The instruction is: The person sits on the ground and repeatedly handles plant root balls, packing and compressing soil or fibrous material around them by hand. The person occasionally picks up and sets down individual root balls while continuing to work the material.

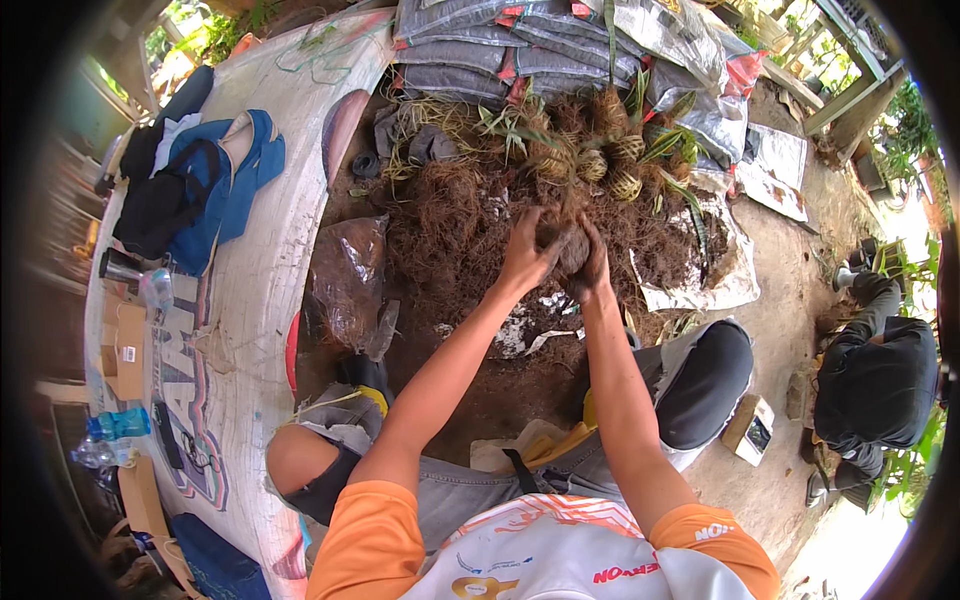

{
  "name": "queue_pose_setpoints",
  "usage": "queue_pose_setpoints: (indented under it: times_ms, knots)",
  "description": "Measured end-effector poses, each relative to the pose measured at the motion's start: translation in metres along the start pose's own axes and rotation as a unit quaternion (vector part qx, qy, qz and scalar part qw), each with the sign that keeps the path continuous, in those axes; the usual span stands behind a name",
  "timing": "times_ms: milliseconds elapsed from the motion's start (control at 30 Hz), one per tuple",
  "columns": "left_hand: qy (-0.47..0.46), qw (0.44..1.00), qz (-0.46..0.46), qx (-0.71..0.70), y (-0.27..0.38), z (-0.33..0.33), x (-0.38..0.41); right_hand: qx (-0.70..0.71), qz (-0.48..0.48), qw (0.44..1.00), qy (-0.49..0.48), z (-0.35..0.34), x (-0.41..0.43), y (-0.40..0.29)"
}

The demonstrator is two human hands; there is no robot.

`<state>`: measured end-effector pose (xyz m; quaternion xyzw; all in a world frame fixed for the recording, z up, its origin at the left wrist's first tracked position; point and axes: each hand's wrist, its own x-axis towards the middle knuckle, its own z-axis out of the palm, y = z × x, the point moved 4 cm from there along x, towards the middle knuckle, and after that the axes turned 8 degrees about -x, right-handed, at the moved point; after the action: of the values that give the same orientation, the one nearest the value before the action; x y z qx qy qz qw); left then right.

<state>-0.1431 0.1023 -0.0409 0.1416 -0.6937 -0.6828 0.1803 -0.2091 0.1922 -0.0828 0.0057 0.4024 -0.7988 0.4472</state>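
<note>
My left hand (pixel 527 253) and my right hand (pixel 595 261) are cupped around a round, dark brown fibre-and-soil ball (pixel 574 249), one on each side. Soil darkens my fingers. A blurred plant stem seems to rise from the ball's far side; its leaves are not clear. Below and around my hands spreads a heap of loose brown coir-like fibre (pixel 450 217). Just beyond stand several plants with string-wrapped root balls (pixel 625 184), some with long green-and-yellow leaves (pixel 667 142).
A clear plastic bag of brown fibre (pixel 349 277) lies left, beside a banner-covered surface (pixel 262 300) holding a blue garment (pixel 251 180) and bottles (pixel 124 424). Filled sacks (pixel 457 56) are stacked at the back. A white sack sheet (pixel 739 266) lies right; another person (pixel 877 382) crouches farther right.
</note>
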Motion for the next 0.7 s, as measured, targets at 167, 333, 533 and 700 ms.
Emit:
queue_pose_setpoints:
  times_ms: [167, 333, 533, 700]
  knots:
    - [0.074, 0.972, 0.031, 0.223, -0.079, 0.003, -0.018, 0.137, 0.04, 0.99, 0.014, -0.028, -0.001, 0.052]
    - [0.02, 0.99, -0.05, 0.134, -0.09, 0.007, -0.017, 0.149, 0.003, 0.988, -0.029, -0.044, 0.003, 0.057]
    - [-0.034, 0.912, 0.175, 0.37, -0.072, 0.004, -0.012, 0.186, 0.011, 0.983, -0.008, -0.053, 0.015, 0.064]
    - [0.097, 0.984, 0.011, 0.146, -0.033, 0.001, -0.01, 0.132, -0.052, 0.988, 0.066, -0.059, 0.023, 0.056]
